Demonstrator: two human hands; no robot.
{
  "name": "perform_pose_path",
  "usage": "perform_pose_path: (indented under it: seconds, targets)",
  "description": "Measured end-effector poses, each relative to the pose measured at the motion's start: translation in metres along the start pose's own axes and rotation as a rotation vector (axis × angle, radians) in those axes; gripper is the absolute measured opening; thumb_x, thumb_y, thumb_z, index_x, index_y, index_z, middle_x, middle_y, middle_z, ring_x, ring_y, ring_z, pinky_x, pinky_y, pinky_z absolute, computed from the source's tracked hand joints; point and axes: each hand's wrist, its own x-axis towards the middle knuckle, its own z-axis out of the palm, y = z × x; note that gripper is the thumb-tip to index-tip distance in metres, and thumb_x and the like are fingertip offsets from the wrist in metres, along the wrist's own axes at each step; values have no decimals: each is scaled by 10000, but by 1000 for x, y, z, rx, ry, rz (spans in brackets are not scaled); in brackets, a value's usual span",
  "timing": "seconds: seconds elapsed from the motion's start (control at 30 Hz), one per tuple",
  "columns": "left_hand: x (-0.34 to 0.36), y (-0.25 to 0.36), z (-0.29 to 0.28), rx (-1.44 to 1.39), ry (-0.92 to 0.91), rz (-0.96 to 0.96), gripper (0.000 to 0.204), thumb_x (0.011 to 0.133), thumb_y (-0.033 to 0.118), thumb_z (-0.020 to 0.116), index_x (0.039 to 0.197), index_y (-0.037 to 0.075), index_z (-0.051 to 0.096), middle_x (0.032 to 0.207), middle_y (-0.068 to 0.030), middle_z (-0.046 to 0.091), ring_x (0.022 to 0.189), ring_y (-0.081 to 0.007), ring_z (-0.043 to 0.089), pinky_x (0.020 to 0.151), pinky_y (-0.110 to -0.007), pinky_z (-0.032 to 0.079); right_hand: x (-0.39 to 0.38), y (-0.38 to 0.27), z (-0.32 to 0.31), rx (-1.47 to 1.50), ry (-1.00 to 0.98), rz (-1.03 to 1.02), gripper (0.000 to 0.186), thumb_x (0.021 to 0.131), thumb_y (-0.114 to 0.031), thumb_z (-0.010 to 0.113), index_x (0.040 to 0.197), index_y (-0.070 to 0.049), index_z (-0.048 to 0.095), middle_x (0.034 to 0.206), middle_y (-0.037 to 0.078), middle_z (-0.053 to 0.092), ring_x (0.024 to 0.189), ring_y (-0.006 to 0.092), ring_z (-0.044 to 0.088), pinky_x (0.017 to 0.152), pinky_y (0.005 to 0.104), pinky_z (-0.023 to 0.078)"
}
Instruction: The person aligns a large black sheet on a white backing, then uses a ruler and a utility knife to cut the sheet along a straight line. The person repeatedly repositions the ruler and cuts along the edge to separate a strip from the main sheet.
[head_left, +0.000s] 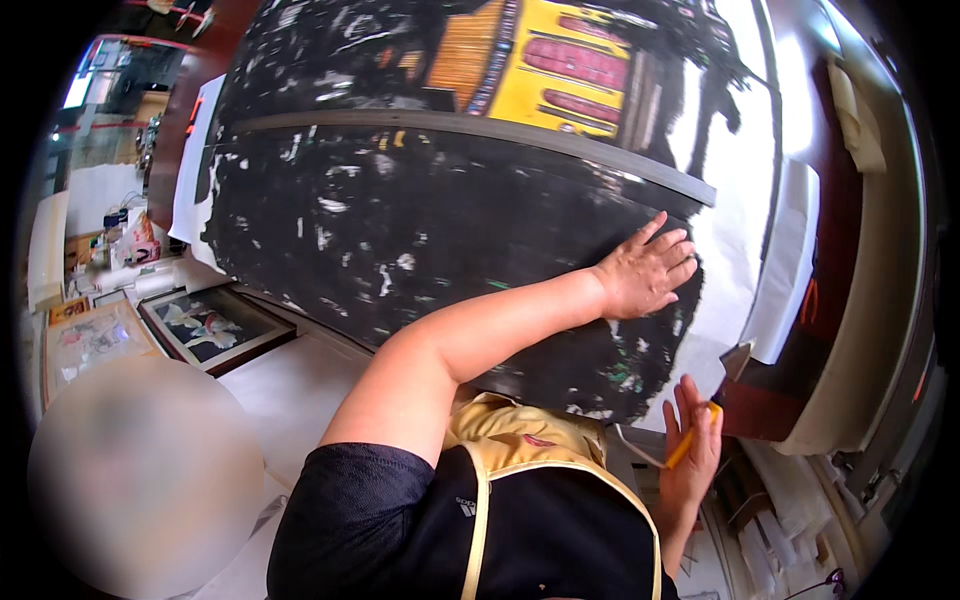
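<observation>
Head view: black-coated sheet (330, 240) lies in front of me under my left hand (648, 272), fingers spread wide, gripping nothing. My right hand (692, 445), by its near right corner, has part-bent fingers around a yellow tool (681, 450). Grey bar (480, 125) crosses the sheet.

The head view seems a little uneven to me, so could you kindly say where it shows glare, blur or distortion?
Head view: white glare on the dark red surface at upper right; head view: blurred disc at lower left; head view: the long grey strip looks bowed.
</observation>
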Motion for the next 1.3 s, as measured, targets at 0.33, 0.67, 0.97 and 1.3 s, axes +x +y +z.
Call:
perform_pose_path:
  seconds: [0.33,0.67,0.97,1.3]
  targets:
    - [-232,-192,-192,200,-49,-285,634,868,350,707,1440,148,522,1509,-81,459,1406,-300,390,1192,-510,243,-33,88,73,-117,187,-117,300,1089,-302,488,1317,-107,493,1454,109,545,1163,190,628,953,333,532]
    - [-209,-165,-180,7,-165,-173,669,890,412,702,1504,281,472,1589,-42,362,1464,-322,295,1219,-575,163,-107,-73,148,-915,78,-34,154,1061,-118,506,1143,12,512,1198,143,650,1020,196,695,865,328,587]
    - [-148,-130,-121,-71,-214,11,733,842,535,714,1504,354,459,1609,-35,314,1493,-321,234,1215,-640,87,-83,-117,127,-944,194,-200,237,1077,-183,496,1176,25,552,1151,106,665,977,150,685,846,288,581]
    - [-145,-128,-104,-11,-305,12,740,837,573,700,1504,365,457,1616,-45,295,1505,-330,206,1206,-658,76,145,7,112,-583,-46,-351,401,1063,-309,541,1365,-45,551,1274,44,598,1091,99,526,1021,249,371]
